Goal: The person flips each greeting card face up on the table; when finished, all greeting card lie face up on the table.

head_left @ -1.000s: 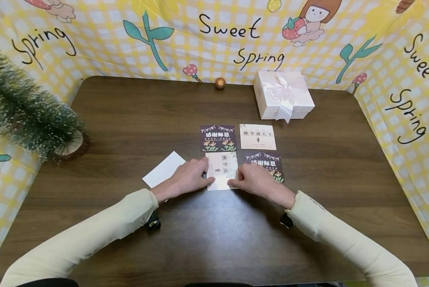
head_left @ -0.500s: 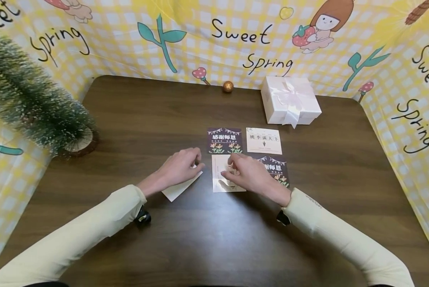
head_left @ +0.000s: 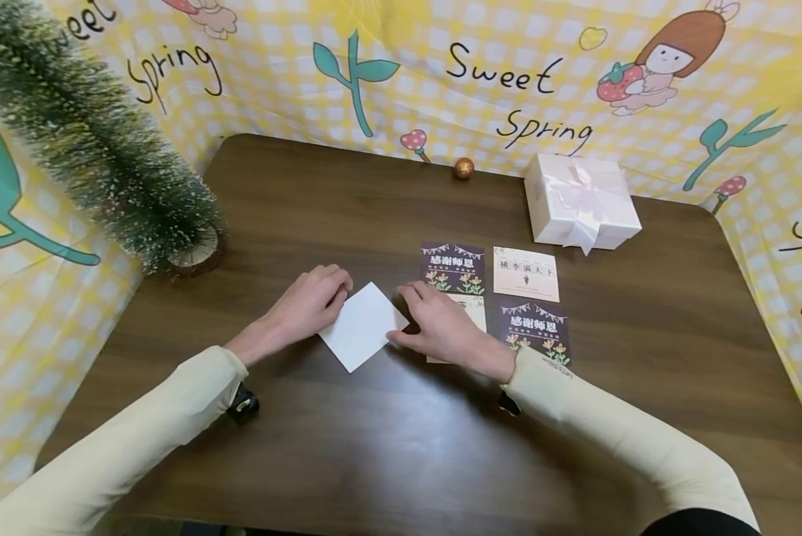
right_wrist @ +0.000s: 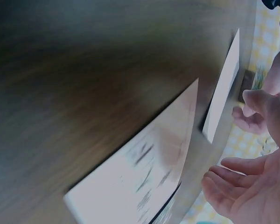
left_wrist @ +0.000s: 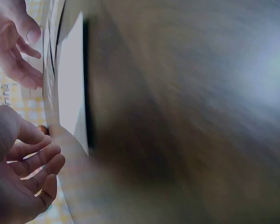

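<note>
A plain white square card (head_left: 363,327) lies turned corner-up on the table between the two hands. At its left my left hand (head_left: 310,301) hovers by the edge, fingers loosely bent; in the left wrist view the left hand's fingers (left_wrist: 37,168) appear apart from the card. My right hand (head_left: 441,324) is at the card's right corner, thumb and fingers spread around it; whether they touch it I cannot tell. Beneath the right hand, partly covered, is a cream printed card (right_wrist: 144,163). Neither hand visibly grips anything.
Behind stand a purple card (head_left: 452,268) and another cream card (head_left: 526,274); a second purple card (head_left: 533,327) lies to the right. A white ribboned gift box (head_left: 581,201), a gold ball (head_left: 464,168) and a small frosted tree (head_left: 126,171) stand further back.
Both hands have left the cream printed card and moved left to the white card. The white card sits turned and nearer the printed cards. The head view has swung left.
</note>
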The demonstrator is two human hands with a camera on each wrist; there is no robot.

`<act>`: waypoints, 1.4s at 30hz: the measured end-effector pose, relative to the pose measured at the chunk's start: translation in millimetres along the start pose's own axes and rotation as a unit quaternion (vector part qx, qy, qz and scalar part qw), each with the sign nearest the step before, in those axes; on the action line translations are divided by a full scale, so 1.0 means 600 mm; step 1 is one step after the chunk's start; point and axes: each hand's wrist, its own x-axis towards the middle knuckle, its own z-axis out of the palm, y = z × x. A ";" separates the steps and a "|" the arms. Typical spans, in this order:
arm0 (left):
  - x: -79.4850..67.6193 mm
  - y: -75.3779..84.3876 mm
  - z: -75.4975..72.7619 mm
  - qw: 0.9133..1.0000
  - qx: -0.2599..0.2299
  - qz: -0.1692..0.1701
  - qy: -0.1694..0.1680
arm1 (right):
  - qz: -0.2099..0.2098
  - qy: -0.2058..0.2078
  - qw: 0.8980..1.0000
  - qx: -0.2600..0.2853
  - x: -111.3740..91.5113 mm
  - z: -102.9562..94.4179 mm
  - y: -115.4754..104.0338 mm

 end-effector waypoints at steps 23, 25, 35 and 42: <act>-0.039 -0.014 -0.001 0.992 0.044 0.090 -0.083 | -0.029 -0.071 0.995 -0.066 0.014 0.043 -0.065; -0.041 -0.016 0.000 0.992 0.046 0.088 -0.080 | -0.030 -0.073 0.994 -0.078 0.013 0.045 -0.068; -0.048 -0.021 -0.002 0.993 0.043 0.091 -0.068 | -0.062 -0.051 0.992 -0.102 0.015 0.047 -0.076; -0.055 -0.029 -0.006 0.993 0.024 0.092 -0.066 | -0.106 -0.042 0.991 -0.069 0.018 0.035 -0.078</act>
